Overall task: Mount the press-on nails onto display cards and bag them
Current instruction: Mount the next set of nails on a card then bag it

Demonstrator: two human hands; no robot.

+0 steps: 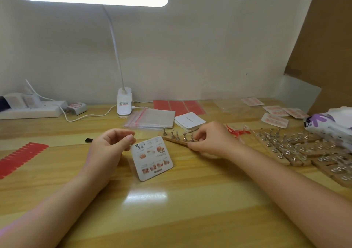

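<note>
**Lifting a nail from the stand strip**

The wooden stand strip (pixel 177 142) is pinched at its near end by the right hand (pixel 209 141). The display card (pixel 152 158) is held tilted on the desk (pixel 190 209) in the left hand (pixel 112 144) grip, just left of the strip. Each nail should be eased off gently, then pressed squarely onto the card.

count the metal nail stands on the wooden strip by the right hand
5 show on the wooden strip: a row at. The right hand may hide more.

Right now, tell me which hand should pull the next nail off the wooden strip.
Right. The right hand already rests at the wooden strip, fingers on its near end beside the metal stands. The left hand is pinching the card.
</note>
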